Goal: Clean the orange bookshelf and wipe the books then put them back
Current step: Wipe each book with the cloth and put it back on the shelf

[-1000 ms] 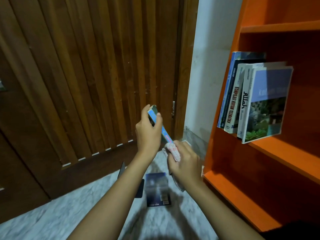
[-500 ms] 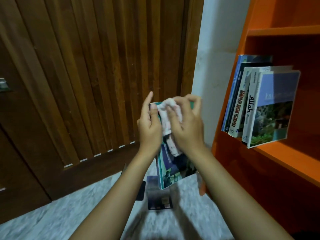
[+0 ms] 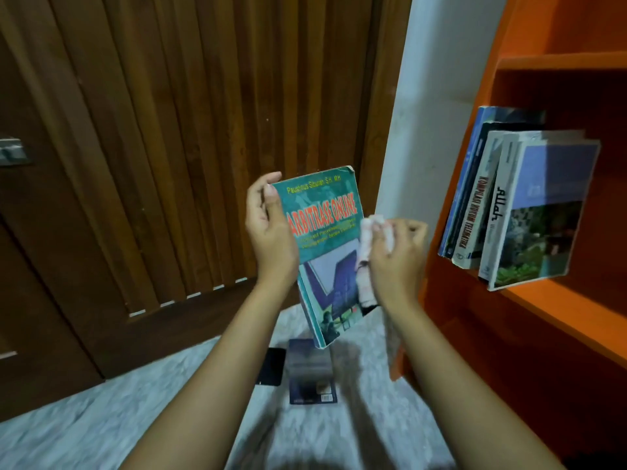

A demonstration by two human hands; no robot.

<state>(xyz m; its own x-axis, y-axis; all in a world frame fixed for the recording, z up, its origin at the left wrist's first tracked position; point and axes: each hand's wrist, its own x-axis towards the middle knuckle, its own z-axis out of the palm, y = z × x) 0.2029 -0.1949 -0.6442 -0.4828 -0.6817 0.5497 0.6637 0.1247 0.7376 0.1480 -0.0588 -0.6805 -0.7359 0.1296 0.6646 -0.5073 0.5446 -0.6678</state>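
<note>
My left hand (image 3: 269, 232) grips the left edge of a teal book (image 3: 322, 225) titled "Arbitrase Online", held upright with its cover facing me. My right hand (image 3: 395, 259) is shut on a crumpled white and pink cloth (image 3: 369, 245) pressed against the cover's right side. The orange bookshelf (image 3: 556, 300) stands at the right. Several books (image 3: 515, 205) lean to the left on its middle shelf. A dark blue book (image 3: 310, 374) lies flat on the floor below my hands.
A slatted brown wooden door (image 3: 169, 130) fills the left and centre. A white wall strip (image 3: 427, 113) runs between door and shelf. A flat black object (image 3: 271, 366) lies on the marbled floor (image 3: 101, 418) next to the blue book.
The book has turned from edge-on to cover facing me. My right hand with the cloth slid from the top of the cover down to its right side.
</note>
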